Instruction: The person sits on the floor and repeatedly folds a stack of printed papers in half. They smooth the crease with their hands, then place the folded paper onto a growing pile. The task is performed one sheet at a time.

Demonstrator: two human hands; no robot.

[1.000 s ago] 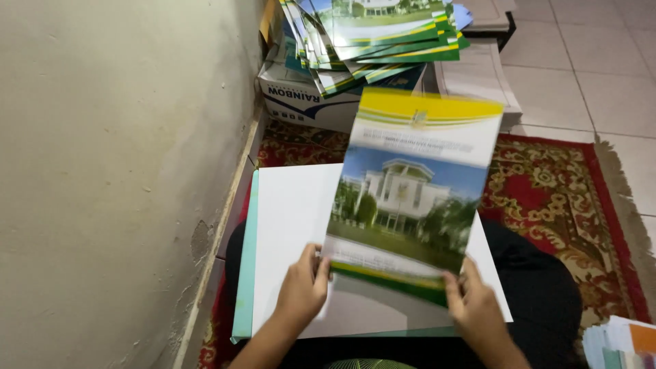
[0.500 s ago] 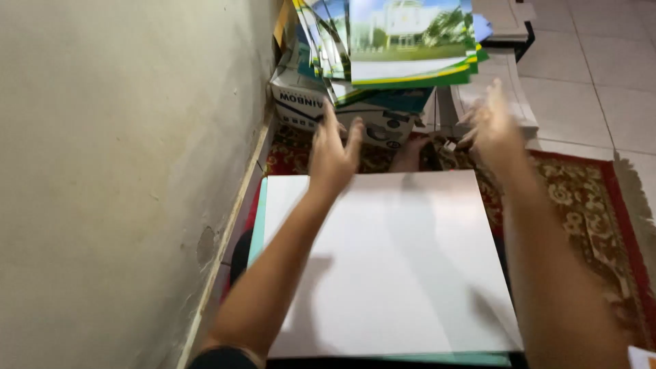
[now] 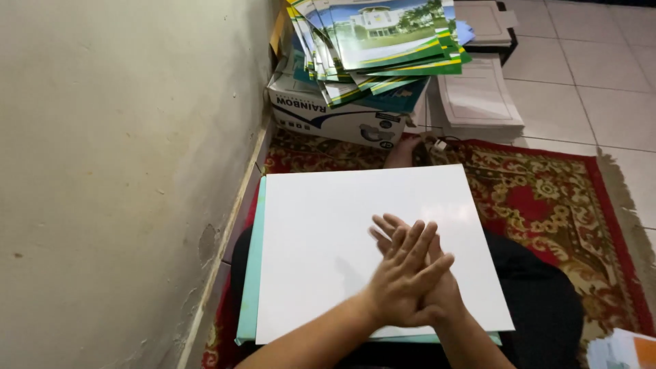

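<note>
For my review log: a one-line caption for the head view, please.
Left hand laid over right hand above a white board on the lap, booklet stack beyond.

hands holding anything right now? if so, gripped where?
Nothing held. The left hand lies across the right hand, both empty, over the white sheet.

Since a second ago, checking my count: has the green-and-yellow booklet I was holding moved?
Yes. The booklet left the hands over the white board and went forward onto the stack on the cardboard box.
</note>
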